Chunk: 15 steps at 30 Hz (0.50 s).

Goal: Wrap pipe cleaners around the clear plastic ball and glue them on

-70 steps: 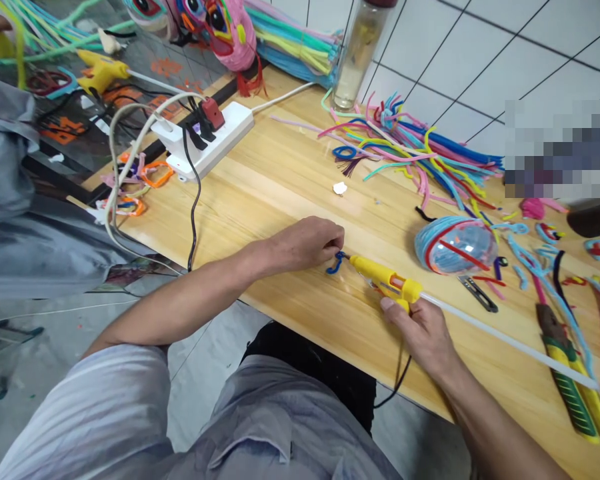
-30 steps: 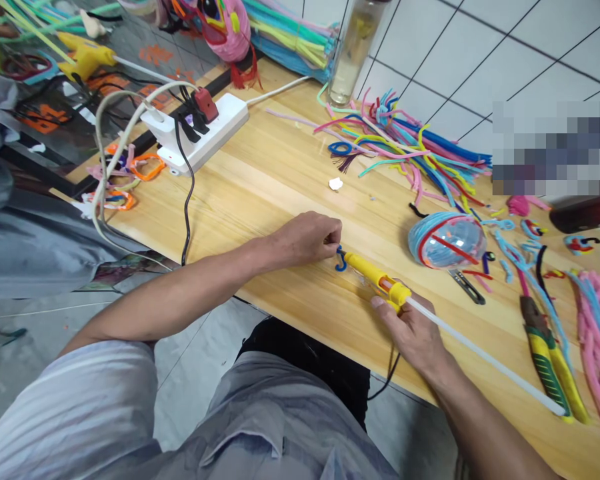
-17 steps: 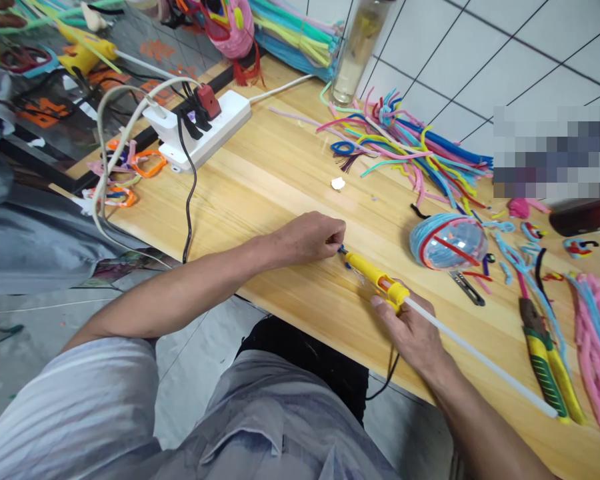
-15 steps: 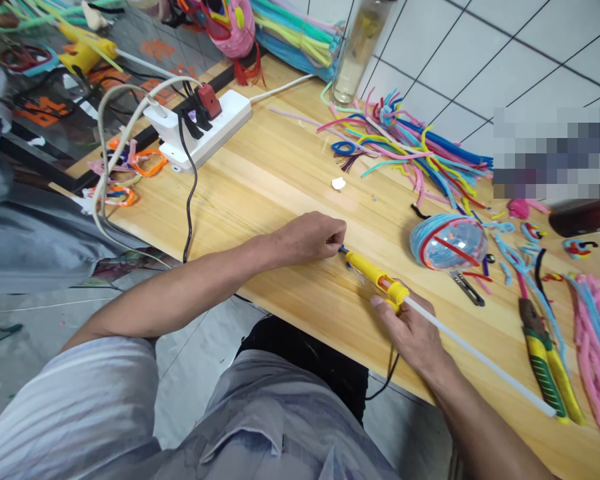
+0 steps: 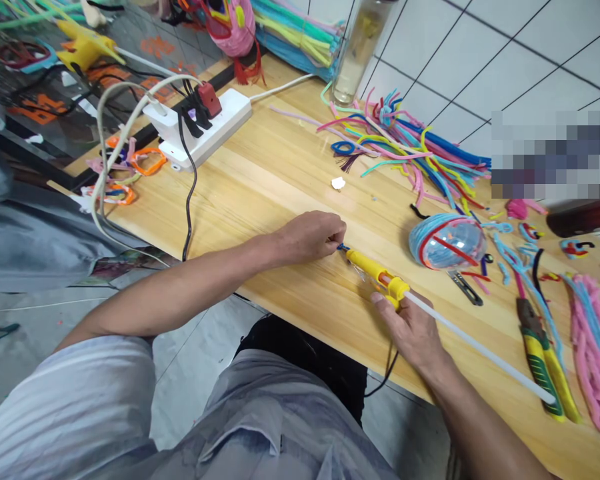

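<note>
My right hand is wrapped round a yellow hot glue gun. A long white glue stick sticks out of its back end, and its nozzle points at my left fist. Curled closed above the wooden table, my left hand pinches a small blue piece, mostly hidden by the fingers. The nozzle is at this blue piece; whether they touch I cannot tell. To the right lies a clear ball partly wrapped in light blue pipe cleaners, with red strips across it.
A white power strip with plugs and cables stands at the left. Loose pipe cleaners lie along the tiled wall near a glass bottle. Pliers and a folding blade rest at the right. Another yellow glue gun lies far left.
The glue gun's nozzle has shifted very slightly against the blue piece. The other person's hand at the upper left has gone out of view. My left hand stays nearly still.
</note>
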Motion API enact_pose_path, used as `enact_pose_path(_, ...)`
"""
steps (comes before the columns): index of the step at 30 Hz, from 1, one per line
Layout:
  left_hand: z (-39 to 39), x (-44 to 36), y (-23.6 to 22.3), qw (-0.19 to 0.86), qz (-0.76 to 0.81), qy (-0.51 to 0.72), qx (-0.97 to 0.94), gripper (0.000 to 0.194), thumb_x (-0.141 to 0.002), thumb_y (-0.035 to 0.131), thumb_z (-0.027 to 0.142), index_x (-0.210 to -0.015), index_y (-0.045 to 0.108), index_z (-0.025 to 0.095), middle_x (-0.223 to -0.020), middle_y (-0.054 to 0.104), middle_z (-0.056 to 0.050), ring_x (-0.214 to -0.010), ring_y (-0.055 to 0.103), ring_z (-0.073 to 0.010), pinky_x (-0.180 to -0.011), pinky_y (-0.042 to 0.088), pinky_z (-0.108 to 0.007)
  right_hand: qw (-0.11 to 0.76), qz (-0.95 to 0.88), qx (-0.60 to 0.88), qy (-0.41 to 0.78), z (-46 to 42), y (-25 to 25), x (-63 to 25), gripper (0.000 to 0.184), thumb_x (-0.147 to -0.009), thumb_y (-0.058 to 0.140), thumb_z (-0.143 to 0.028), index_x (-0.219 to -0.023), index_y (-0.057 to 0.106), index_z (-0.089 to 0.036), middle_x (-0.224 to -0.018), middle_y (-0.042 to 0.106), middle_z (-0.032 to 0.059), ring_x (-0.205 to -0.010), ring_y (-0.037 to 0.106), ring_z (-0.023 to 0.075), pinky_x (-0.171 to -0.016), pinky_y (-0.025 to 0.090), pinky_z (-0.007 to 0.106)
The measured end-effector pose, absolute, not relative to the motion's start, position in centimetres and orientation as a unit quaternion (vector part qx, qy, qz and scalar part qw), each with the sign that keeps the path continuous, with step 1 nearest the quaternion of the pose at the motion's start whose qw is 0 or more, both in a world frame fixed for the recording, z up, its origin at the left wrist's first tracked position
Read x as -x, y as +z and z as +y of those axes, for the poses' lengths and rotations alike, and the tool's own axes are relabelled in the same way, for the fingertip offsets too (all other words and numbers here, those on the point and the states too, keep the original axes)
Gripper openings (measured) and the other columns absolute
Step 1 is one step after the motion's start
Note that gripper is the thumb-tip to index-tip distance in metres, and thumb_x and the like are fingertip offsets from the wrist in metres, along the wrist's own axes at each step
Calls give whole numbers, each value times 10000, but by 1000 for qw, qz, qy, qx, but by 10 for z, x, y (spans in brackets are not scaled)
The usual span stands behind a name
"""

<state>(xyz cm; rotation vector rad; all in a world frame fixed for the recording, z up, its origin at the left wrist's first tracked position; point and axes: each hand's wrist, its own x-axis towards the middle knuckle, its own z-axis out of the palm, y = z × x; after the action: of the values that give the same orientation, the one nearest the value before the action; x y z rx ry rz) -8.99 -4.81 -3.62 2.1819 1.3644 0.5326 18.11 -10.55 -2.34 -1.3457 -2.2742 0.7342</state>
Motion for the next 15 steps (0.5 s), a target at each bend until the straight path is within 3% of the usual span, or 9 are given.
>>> enact_pose_path(4,-48,91,-34,264,500,203,-800,139,-843,623,82,-856,724,177,-874,753,-35,-836,670,-177,-744,445,-287,196,-811,483,266,-105,-24,-181,236,-984,553,-407,-951,678,-209,-762,685,4,-630,594,168,-648,506,297)
enact_pose_path(15,-49,90,-32,269,506,200,-795,132,-849,635,97,-857,737,181,-863,781,-30,-802,676,-163,-713,428,-269,199,-809,485,264,-105,-21,-180,223,-977,560,-402,-876,641,-220,-673,616,-17,-563,533,156,-593,474,298)
